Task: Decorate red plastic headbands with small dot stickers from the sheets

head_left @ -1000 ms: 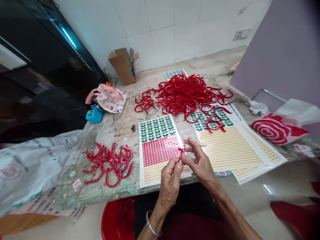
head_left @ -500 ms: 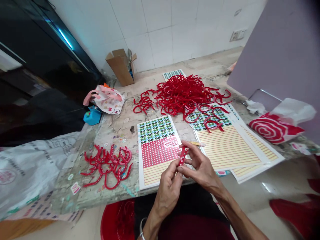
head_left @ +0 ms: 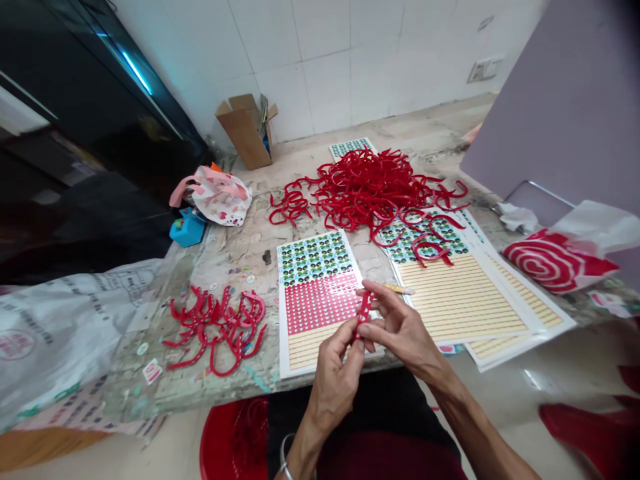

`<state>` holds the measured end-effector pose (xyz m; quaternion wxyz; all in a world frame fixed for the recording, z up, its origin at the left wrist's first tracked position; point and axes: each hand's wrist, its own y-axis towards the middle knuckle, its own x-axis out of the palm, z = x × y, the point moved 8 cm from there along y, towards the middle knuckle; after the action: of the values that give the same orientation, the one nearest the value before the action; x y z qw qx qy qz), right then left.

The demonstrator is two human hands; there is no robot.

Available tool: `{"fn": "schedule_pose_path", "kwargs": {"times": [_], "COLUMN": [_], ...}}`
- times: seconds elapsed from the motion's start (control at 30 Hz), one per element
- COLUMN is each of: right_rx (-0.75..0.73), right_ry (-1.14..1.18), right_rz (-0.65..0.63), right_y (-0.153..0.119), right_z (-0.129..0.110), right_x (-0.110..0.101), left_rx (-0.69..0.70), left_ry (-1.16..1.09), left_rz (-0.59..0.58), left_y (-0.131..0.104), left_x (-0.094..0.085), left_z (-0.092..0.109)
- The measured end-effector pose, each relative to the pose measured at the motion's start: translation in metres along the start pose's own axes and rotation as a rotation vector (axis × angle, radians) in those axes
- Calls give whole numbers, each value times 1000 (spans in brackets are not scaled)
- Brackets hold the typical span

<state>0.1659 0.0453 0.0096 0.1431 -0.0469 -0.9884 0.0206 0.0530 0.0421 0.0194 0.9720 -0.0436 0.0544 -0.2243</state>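
Both my hands meet in front of the table's near edge, over the corner of a sticker sheet (head_left: pixel 320 303). Between them is a narrow red band (head_left: pixel 366 308) printed with white hearts. My left hand (head_left: pixel 336 373) pinches its lower end with thumb and fingers. My right hand (head_left: pixel 407 333) has its thumb pressed on the band and its fingers curled behind the upper part. A thin yellow stick (head_left: pixel 399 289) shows just beyond my right fingers; whether they touch it I cannot tell. The sheet has green-and-black, red heart and yellow striped sections.
A large heap of curved red bands (head_left: pixel 365 187) lies at the back, partly over more sticker sheets (head_left: pixel 465 293). A smaller pile of heart-printed bands (head_left: pixel 220 327) lies left. Around are a cardboard box (head_left: pixel 247 133), blue tape dispenser (head_left: pixel 187 228) and red-and-white bag (head_left: pixel 555 260).
The camera view has shifted slightly. My right thumb has moved along the red band, and the band has turned a little between my fingers. The piles look the same.
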Motion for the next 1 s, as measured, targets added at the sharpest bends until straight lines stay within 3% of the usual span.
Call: {"fn": "schedule_pose_path", "kwargs": {"times": [0.17, 0.23, 0.37, 0.53, 0.77, 1.0], "right_rx": [-142, -159, -39, -131, -286, -465], "right_ry": [-226, -256, -118, -142, -112, -277], "right_rz": [147, 131, 10, 118, 255, 293], "right_y": [0, -2, -5, -2, -8, -36], "right_z": [-15, -15, -4, -17, -37, -71], "right_x": [-20, -19, -8, -15, -23, -9], "left_rx": [-6, -11, -19, 22, 45, 117], "left_ry": [-123, -156, -149, -40, 41, 152], "left_rz": [-48, -85, -112, -132, -17, -9], "left_y": [3, 3, 2, -3, -4, -2], "left_x": [7, 11, 13, 13, 9, 12], "left_z": [6, 6, 7, 10, 10, 19]}}
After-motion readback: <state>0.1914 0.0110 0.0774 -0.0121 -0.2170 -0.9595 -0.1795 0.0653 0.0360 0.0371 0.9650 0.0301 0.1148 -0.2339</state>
